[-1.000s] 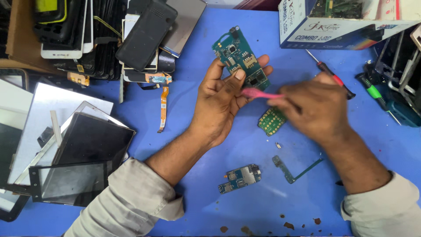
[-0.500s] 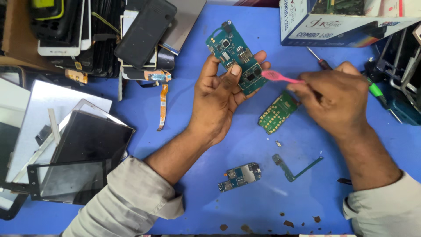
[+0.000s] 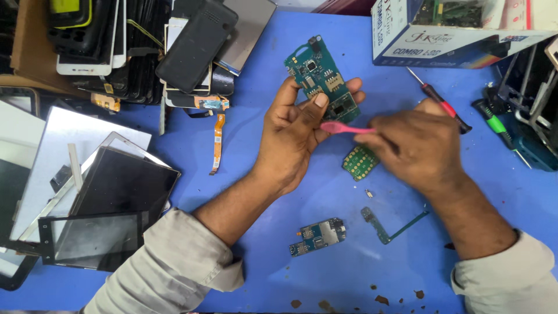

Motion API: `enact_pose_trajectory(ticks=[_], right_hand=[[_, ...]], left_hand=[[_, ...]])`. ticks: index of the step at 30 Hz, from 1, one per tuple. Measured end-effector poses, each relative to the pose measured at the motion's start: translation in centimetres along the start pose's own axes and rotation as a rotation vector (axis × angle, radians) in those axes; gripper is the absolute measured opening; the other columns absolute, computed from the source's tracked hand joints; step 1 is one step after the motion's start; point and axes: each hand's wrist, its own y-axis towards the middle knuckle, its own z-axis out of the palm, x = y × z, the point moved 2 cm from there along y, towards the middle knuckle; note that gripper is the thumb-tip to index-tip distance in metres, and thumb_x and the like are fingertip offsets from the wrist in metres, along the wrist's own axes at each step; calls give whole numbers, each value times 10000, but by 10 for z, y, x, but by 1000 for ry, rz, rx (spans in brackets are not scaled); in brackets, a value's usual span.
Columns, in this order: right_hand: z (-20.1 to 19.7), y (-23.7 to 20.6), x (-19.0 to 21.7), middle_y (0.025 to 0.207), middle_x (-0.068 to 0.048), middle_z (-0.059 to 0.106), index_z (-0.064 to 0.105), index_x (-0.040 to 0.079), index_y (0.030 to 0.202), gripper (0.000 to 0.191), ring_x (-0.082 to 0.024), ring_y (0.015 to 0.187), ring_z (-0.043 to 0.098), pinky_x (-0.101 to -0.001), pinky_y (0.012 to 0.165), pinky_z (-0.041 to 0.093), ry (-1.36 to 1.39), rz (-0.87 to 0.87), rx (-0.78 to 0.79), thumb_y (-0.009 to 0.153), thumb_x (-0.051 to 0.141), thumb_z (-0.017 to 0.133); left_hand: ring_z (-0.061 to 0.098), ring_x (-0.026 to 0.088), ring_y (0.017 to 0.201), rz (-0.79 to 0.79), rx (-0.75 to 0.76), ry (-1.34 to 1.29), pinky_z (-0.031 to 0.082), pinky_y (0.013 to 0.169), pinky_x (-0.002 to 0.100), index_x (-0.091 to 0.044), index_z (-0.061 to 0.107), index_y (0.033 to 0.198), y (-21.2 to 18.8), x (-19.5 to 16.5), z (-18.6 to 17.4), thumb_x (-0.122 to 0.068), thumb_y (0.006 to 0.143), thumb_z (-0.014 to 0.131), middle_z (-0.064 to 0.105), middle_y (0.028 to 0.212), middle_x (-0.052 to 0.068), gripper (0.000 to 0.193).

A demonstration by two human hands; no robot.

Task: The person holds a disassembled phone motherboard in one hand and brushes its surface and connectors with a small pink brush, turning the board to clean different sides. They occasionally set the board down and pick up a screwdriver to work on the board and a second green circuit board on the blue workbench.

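Right hand (image 3: 415, 148) closer to circuit board (image 3: 322, 81)

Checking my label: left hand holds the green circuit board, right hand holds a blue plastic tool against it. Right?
Not quite. The head view shows the tool is pink, not blue. The rest stands: the left hand holds the green circuit board, and the right hand holds the tool against it.

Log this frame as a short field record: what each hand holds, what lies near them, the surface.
left hand: holds a green circuit board up off the table
right hand: grips a pink pry tool, its tip at the board's lower end
under the hands: small keypad board
nearer the person: small circuit board, L-shaped board strip
right side: red-handled screwdriver
surface: blue table
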Motion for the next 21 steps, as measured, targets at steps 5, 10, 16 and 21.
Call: enact_pose_trajectory(ticks=[5, 10, 16, 21], right_hand=[[-1, 4, 4, 853, -48, 730, 746, 67, 939, 256, -194, 672, 655, -334, 711, 408, 11, 46, -10, 932, 279, 890], [1, -1, 2, 857, -46, 717, 739, 82, 941, 260, -187, 693, 676, -327, 728, 422, 16, -7, -18, 915, 293, 888], [3, -6, -6, 836, -45, 717, 748, 72, 939, 267, -188, 703, 657, -326, 707, 416, 0, 27, -32, 912, 289, 900], [-1, -3, -5, 804, -29, 706, 761, 83, 956, 224, -182, 646, 641, -325, 699, 394, -38, 121, -21, 942, 283, 859]], left_hand=[[620, 341, 1354, -1, 26, -18, 528, 1188, 502, -51, 439, 1448, -1, 1, 1, -98, 1158, 468, 612, 1450, 231, 295], [619, 334, 1347, -39, 44, 15, 518, 1175, 512, -53, 428, 1460, -1, 2, 2, -101, 1144, 473, 611, 1441, 229, 323], [617, 333, 1342, -40, 31, 4, 519, 1171, 505, -60, 424, 1474, -2, 2, 1, -106, 1143, 470, 617, 1432, 226, 338], [599, 342, 1362, -44, 22, -11, 516, 1185, 506, -61, 426, 1475, -2, 4, 2, -118, 1139, 491, 607, 1434, 226, 348]])
